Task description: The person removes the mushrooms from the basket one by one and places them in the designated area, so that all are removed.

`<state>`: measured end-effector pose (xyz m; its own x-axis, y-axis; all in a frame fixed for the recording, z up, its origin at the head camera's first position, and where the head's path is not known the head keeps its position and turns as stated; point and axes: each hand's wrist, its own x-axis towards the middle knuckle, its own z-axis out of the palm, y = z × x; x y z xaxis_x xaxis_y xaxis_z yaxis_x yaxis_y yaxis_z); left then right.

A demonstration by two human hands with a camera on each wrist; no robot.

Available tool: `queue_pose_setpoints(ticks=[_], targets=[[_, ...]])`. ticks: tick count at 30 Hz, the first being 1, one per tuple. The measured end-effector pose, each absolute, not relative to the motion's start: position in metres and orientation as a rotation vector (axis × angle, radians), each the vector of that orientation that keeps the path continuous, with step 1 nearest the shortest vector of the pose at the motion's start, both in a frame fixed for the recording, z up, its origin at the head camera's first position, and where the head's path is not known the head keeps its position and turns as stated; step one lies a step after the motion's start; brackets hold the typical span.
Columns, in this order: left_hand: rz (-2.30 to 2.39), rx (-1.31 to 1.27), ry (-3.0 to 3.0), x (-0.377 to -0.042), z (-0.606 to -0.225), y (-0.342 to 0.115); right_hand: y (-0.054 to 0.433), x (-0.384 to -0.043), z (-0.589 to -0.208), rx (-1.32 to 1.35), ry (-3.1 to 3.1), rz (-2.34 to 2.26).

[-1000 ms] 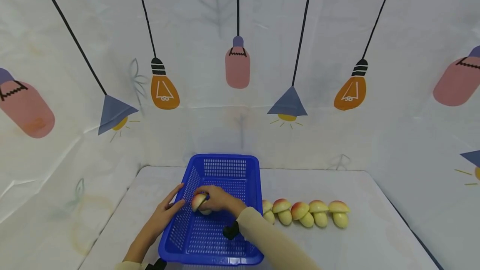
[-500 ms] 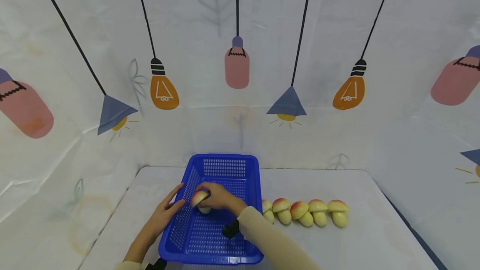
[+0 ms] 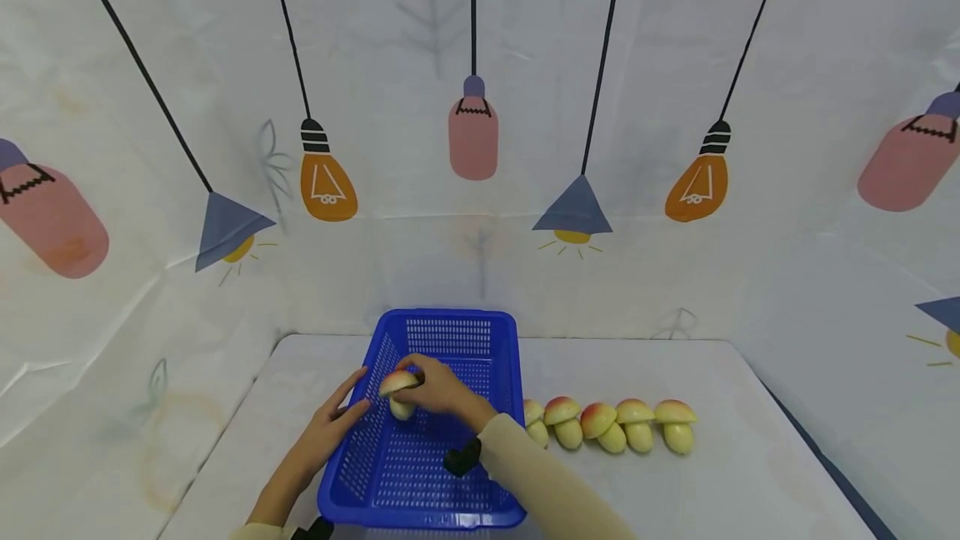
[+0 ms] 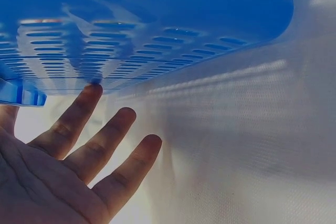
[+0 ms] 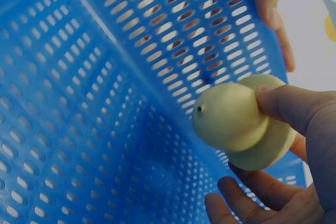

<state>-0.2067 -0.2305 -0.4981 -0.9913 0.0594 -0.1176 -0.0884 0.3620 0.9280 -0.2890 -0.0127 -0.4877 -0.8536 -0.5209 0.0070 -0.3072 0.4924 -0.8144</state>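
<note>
My right hand [image 3: 435, 387] pinches a toy mushroom [image 3: 398, 394] with a red-tinged cap and pale yellow stem, over the left part of the blue plastic basket [image 3: 420, 482]. In the right wrist view the mushroom [image 5: 231, 116] shows its rounded stem end, the thumb pressing at the stem beside the cap. My left hand [image 3: 333, 419] rests along the basket's left rim, fingers stretched out. From the left wrist view, that hand's fingers [image 4: 105, 140] are straight and spread by the slotted outer wall of the basket [image 4: 157, 3].
Right of the basket, several more toy mushrooms [image 3: 637, 425] lie in a row on the white table [image 3: 637, 498]; the basket's edge partly covers the leftmost. Behind the table hangs a pale cloth backdrop [image 3: 420, 265] printed with lamps.
My right hand has lifted the mushroom a little and tipped it more upright, so more of the stem shows. The left hand stays at the rim.
</note>
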Motion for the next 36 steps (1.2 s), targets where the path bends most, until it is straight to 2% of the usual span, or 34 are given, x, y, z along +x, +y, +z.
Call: queue_pose_setpoints(ticks=[14,36], targets=[[1.737,-0.045,2.456,-0.206,-0.498,-0.23,-0.003,-0.277,-0.471,-0.691,2.392,-1.541],[1.736,-0.075,2.47,-0.208,-0.5,-0.229,0.017,-0.268,-0.459,-0.694,2.43,-1.53]])
